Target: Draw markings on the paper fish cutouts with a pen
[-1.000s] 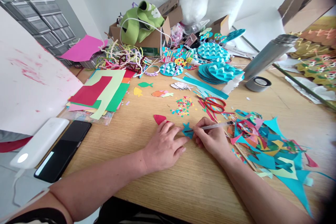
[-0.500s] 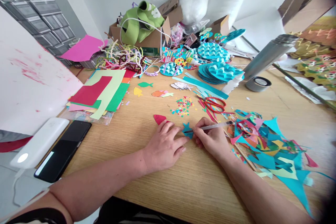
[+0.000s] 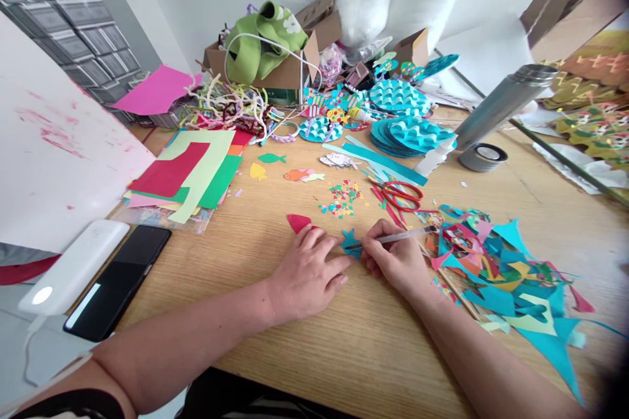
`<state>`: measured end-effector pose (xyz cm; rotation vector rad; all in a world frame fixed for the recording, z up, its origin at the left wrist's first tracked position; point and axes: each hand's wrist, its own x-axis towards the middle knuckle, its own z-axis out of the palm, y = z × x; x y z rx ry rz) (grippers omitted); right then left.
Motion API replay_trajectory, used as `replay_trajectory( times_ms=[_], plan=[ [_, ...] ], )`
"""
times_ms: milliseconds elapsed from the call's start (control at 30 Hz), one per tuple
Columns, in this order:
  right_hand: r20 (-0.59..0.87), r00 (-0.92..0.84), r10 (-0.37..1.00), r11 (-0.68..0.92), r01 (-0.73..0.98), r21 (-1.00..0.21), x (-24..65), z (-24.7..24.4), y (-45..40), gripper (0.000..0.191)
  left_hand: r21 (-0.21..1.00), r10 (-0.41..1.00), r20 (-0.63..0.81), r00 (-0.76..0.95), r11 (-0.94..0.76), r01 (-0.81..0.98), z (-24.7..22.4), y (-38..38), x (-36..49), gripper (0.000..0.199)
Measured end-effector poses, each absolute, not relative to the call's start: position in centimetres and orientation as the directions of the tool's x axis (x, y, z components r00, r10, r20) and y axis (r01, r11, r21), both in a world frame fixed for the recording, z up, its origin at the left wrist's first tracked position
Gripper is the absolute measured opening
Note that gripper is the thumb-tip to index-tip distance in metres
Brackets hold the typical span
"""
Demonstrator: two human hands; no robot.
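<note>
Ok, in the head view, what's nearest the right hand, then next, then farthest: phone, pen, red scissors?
1. Pen: held in the right hand.
2. Red scissors: just beyond that hand.
3. Phone: away on the left side.

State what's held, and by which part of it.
Right grip: slender translucent grey pen, held near its writing tip. Left grip: nothing held; spread, touching the blue paper star.

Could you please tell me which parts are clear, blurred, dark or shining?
In the head view, the left hand, right hand and blue star look fairly sharp; the picture's right edge is dark and blurred; the black phone carries a bright white patch; the flask leans, probably lens distortion.
</note>
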<state>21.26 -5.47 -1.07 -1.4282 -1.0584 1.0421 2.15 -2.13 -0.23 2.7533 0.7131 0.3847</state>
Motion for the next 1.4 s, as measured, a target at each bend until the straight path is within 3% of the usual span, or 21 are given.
replay_trajectory(
  times_ms=[200,367,600,867,1033,1400],
  plan=[
    [0.086,0.421,0.903,0.091,0.008,-0.996,21.52,-1.4,-5.74,0.019,0.321,0.504,0.2,0.84,-0.844,0.429,-0.41,-2.13,2.03,0.03],
    [0.26,0.463,0.847,0.216,0.148,-0.965,21.36,-1.18,-5.71,0.017,0.317,0.507,0.198,0.839,-0.843,0.434,-0.25,-2.11,1.98,0.03],
    [0.335,0.234,0.913,0.179,0.508,-0.843,21.54,-1.13,-5.71,0.027,0.304,0.491,0.199,0.848,-0.854,0.423,0.21,-1.96,1.97,0.027],
    [0.402,0.179,0.898,0.168,0.704,-0.69,21.98,-1.64,-5.41,0.024,0.31,0.476,0.207,0.855,-0.861,0.404,0.2,-1.85,1.87,0.026],
    [0.432,0.164,0.887,0.174,0.748,-0.641,21.89,-1.33,-5.37,0.022,0.317,0.475,0.224,0.851,-0.861,0.397,0.04,-1.79,1.85,0.026],
    [0.39,-0.013,0.921,0.3,0.662,-0.686,21.42,-0.67,-5.34,0.022,0.338,0.469,0.235,0.851,-0.861,0.38,0.12,-2.12,2.0,0.03]
  ],
)
